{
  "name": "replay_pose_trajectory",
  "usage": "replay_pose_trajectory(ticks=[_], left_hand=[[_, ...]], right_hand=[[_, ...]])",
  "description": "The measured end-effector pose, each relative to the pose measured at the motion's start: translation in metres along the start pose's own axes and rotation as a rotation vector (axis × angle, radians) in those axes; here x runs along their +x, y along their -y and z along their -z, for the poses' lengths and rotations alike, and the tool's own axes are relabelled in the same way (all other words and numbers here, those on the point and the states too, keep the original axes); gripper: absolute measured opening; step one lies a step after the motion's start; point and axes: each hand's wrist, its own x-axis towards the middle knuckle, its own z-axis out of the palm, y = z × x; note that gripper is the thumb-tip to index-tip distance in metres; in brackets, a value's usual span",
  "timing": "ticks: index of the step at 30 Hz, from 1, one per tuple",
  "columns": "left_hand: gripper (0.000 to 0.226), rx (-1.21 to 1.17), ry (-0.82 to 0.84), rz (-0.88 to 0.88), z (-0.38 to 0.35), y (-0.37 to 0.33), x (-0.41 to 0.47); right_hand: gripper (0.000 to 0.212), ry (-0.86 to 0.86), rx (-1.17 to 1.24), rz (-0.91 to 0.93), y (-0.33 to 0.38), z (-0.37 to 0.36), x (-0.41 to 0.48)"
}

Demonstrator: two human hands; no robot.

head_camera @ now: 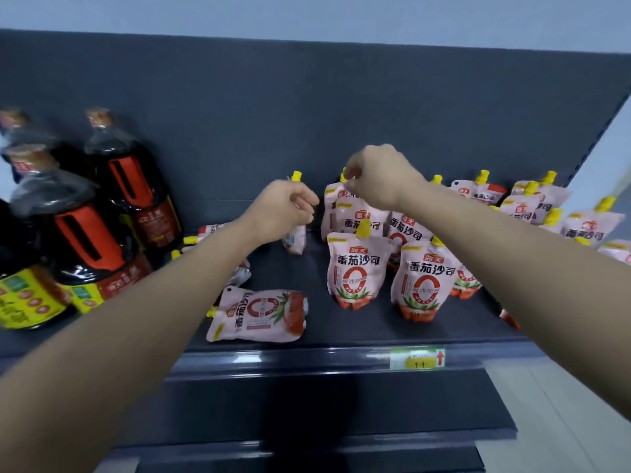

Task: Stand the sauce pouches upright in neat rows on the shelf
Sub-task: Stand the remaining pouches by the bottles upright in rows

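Observation:
Pink tomato sauce pouches with yellow caps stand on the dark shelf (pixel 307 339). My left hand (pixel 283 209) grips one pouch (pixel 296 238) near its top, upright and edge-on, left of the standing group. My right hand (pixel 375 177) pinches the top of a back-row pouch (pixel 333 206). In front stand two upright pouches (pixel 355 268) (pixel 423 285). One pouch (pixel 259 315) lies flat near the front edge. More fallen pouches (pixel 211 230) lie partly hidden behind my left forearm. Several pouches (pixel 532 203) lean at the back right.
Large dark soy sauce bottles (pixel 133 179) with red handles crowd the shelf's left side. A green price tag (pixel 416 358) sits on the shelf's front rail. Lower shelves (pixel 324 414) step out below. The shelf's dark back panel rises behind the pouches.

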Motion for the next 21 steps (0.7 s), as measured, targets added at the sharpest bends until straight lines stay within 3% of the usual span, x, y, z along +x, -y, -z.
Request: replay_pose_trajectory(ticks=[3,12,16,18,20,21], left_hand=[[0.021,0.016,-0.124,0.106,0.020,0.019,-0.016],[0.011,0.198,-0.410,0.458,0.047,0.069,-0.111],[0.012,0.235,-0.442,0.622,0.052,0.085,-0.135],[0.020,0.256,-0.416,0.688,0.051,0.092,-0.139],[0.027,0.239,-0.402,0.741,0.048,0.096,-0.139],[0.028,0.210,-0.404,0.760,0.047,0.099,-0.137]], right_hand=[[0.021,0.037,0.025,0.124,0.029,-0.007,-0.002],[0.021,0.381,0.032,0.413,0.099,-0.094,-0.014],[0.014,0.522,-0.012,0.491,0.115,-0.125,-0.022],[0.027,0.588,-0.043,0.477,0.118,-0.137,-0.024],[0.028,0.664,-0.068,0.454,0.117,-0.148,-0.022],[0.040,0.699,-0.076,0.434,0.117,-0.152,-0.020]])
